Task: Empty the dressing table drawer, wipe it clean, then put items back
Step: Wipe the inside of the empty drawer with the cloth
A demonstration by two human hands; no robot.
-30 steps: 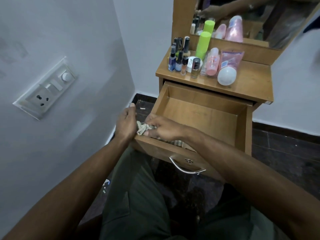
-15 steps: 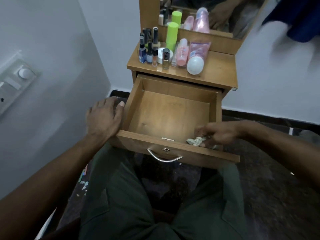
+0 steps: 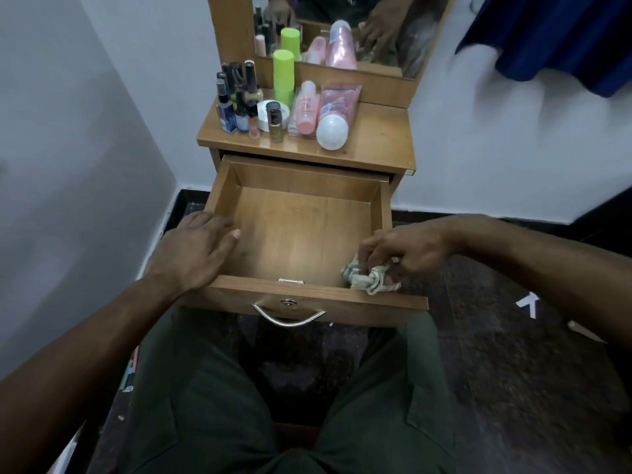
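The wooden drawer (image 3: 301, 179) of the dressing table is pulled out and holds nothing inside. My left hand (image 3: 195, 251) rests flat on the drawer's near left corner, fingers straight, thumb over the inner edge. My right hand (image 3: 407, 249) grips a crumpled pale cloth (image 3: 367, 277) at the drawer's near right corner, on the front rim. On the table top (image 3: 379, 138) stand several cosmetics: small dark bottles (image 3: 236, 104), a green can (image 3: 284, 73), a pink bottle (image 3: 306, 109) and a pink tube with a white cap (image 3: 333, 124).
A mirror (image 3: 349, 29) rises behind the cosmetics. White walls close in at left and behind. A blue cloth (image 3: 561, 39) hangs at the upper right. My legs in dark green trousers (image 3: 239, 405) are under the drawer's metal handle (image 3: 289, 318). The floor (image 3: 513, 354) is dark.
My right hand has carried the cloth from the drawer's near left corner along the front to the near right corner. My left hand stayed at the left corner. The view has shifted.
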